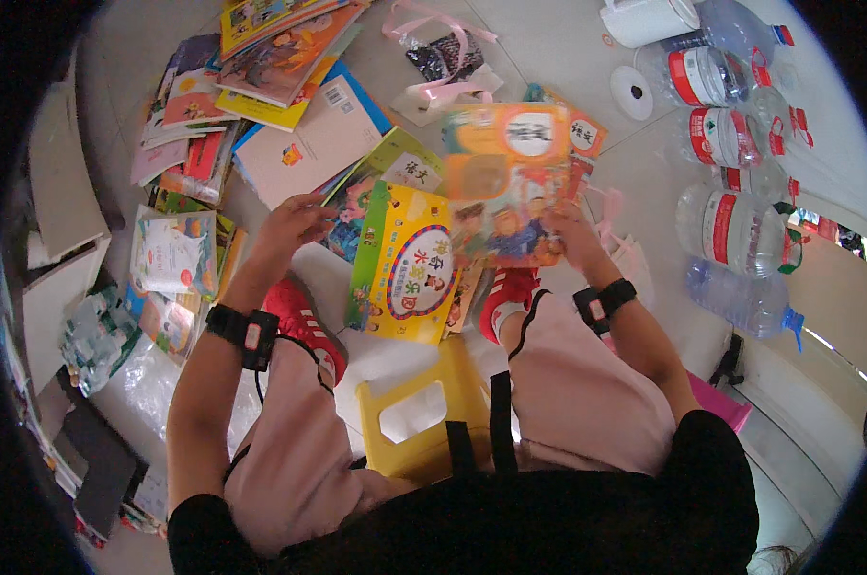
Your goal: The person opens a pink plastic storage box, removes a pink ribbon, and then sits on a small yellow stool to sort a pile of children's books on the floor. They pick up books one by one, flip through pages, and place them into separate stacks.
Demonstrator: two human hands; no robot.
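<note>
My right hand [573,237] grips the right edge of an orange picture-covered book [509,190], which is blurred and held above the floor. My left hand [293,226] is bare, its fingers apart and close to the left edge of a green-bordered textbook [351,215]; I cannot tell whether they touch. Over part of that textbook lies a yellow and green children's book [405,262] with a cartoon cover. Another orange book [584,140] shows partly behind the held one.
Loose piles of children's books [290,57] spread at the upper left, with smaller books [175,251] below. Large plastic bottles [728,230] line the right side. A yellow plastic stool [397,453] is between my legs. Pink ribbon [459,90] and clear plastic wrap [150,381] lie on the floor.
</note>
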